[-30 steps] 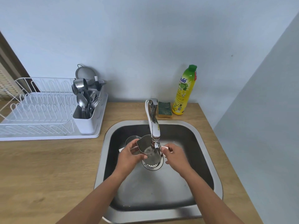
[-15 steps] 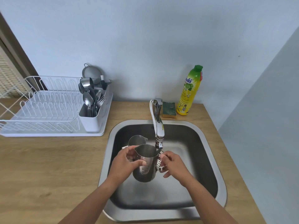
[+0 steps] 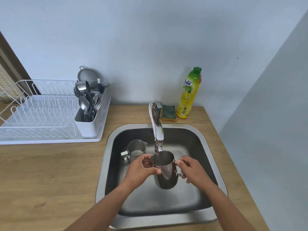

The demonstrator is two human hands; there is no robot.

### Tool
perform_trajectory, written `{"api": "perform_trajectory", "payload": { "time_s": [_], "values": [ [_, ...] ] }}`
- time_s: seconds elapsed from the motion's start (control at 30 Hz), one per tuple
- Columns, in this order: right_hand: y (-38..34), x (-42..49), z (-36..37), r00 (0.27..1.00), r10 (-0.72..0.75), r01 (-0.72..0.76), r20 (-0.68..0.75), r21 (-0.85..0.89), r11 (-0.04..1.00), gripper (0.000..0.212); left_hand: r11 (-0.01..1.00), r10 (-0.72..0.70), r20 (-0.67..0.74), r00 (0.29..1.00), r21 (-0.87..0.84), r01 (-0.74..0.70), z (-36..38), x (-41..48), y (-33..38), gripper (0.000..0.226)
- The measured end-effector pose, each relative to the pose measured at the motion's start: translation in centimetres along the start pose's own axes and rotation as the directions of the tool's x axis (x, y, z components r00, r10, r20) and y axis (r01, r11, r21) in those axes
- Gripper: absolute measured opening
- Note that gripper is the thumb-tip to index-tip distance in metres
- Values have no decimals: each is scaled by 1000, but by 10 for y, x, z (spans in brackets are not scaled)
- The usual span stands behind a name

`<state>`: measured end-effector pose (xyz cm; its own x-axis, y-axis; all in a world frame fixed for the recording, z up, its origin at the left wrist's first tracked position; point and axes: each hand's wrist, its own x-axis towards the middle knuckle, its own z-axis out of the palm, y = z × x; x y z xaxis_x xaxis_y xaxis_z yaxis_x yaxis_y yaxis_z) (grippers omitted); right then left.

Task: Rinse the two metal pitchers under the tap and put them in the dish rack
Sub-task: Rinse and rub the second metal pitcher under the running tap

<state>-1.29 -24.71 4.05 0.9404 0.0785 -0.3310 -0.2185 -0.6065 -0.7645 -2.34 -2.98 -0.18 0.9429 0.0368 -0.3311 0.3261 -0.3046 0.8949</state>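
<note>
Pitcher one (image 3: 165, 174) is upright and off the sink floor, held in both hands, mouth directly under the tap (image 3: 158, 129) outlet, over the middle of the sink (image 3: 106, 164). Grip: left hand (image 3: 141, 170) grasps it on the spout side, thumb across the body, fingers curled at the rim. The right hand (image 3: 191, 170) is wrapped around the handle on the opposite side. Can't tell if water is running.

Pitcher two (image 3: 135, 150) stands upright on the sink floor, back-left, just behind the left hand. Its handle points left and its spout points toward the tap. Neither hand touches it.

The dish rack (image 3: 41, 114) sits on the wooden counter (image 3: 41, 180) left of the sink, well apart from both pitchers. Its cutlery holder (image 3: 88, 125) at the right end is packed with spoons and forks, with a strainer (image 3: 87, 75) against the wall behind it.

A sponge (image 3: 169, 111) and a yellow soap bottle (image 3: 189, 94) stand at the back of the counter, just right of the tap base. They're side by side; can't tell whether they touch.
</note>
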Motion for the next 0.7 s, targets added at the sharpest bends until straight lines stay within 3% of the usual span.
{"api": "perform_trajectory", "payload": {
  "time_s": [0.27, 0.57, 0.7],
  "values": [
    [3, 18, 16, 996, -38, 50, -85, 141, 989, 21, 973, 150, -108, 983, 195, -128, -5, 8, 21, 74],
    [-5, 30, 45, 999, -39, 48, -33, 358, 932, 17, 903, 304, -193, 933, 371, -218, -29, -1, 21, 76],
    [-8, 31, 51, 999, -31, 18, 30, 345, 939, 18, 876, 339, -205, 918, 425, -229, -37, -7, 18, 75]
  ]
}}
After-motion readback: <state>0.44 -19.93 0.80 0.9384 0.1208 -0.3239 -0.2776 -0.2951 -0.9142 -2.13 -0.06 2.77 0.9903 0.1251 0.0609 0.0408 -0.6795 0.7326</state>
